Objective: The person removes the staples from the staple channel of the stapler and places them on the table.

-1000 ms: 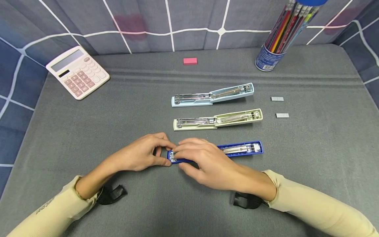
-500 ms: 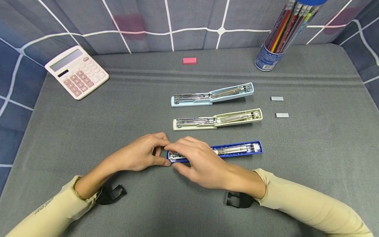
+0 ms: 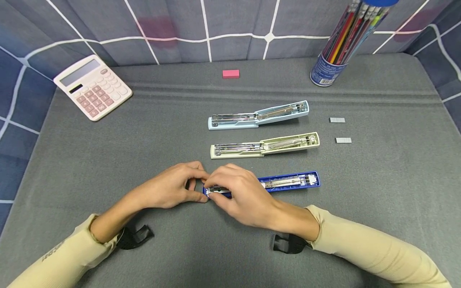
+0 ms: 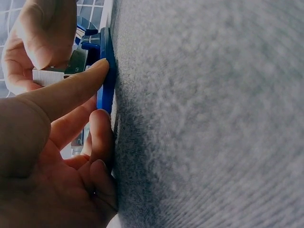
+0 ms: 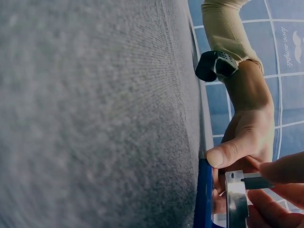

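A blue stapler lies opened out flat on the grey cloth, its metal staple channel facing up. My left hand grips the left end of its base between thumb and fingers. Over the channel, my right hand pinches a short strip of staples between thumb and index finger. In the right wrist view the strip touches or nearly touches the channel's end; I cannot tell whether it is inside. The right hand hides the stapler's middle in the head view.
Behind lie a green stapler and a light blue stapler, both opened out. Two staple strips, one nearer, lie to the right. Farther back are a pink eraser, a calculator and a pencil can.
My right hand has slid left along the blue stapler to its left end, and its thumb and index finger have drawn closer together. The left hand has stayed in place.
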Demonstrator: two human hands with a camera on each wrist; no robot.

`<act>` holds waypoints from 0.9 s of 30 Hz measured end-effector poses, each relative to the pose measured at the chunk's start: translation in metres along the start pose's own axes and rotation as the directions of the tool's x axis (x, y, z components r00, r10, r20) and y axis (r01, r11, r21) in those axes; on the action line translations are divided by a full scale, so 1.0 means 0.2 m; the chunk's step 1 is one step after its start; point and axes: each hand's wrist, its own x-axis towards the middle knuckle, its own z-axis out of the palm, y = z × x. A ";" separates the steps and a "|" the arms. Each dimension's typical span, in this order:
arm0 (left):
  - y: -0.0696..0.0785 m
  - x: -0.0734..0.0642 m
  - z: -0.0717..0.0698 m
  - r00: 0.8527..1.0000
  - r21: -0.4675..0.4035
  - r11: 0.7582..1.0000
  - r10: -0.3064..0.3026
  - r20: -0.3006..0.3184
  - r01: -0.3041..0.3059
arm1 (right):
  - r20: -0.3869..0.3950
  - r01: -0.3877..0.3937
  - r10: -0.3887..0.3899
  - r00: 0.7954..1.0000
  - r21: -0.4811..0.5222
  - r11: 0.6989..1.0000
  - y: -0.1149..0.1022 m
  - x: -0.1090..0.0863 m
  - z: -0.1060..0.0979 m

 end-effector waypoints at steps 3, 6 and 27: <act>0.00 0.00 0.00 1.000 0.006 1.000 -0.001 0.001 0.001 | -0.022 -0.006 0.007 1.000 0.022 1.000 0.00 -0.01 0.00; 0.00 0.00 0.00 1.000 0.008 1.000 0.000 0.002 0.000 | -0.036 -0.016 0.018 0.999 0.041 0.999 0.00 -0.02 0.00; 0.00 0.00 0.00 1.000 0.015 1.000 0.009 0.004 -0.009 | 0.030 -0.055 0.056 0.998 -0.047 0.997 -0.01 -0.01 -0.02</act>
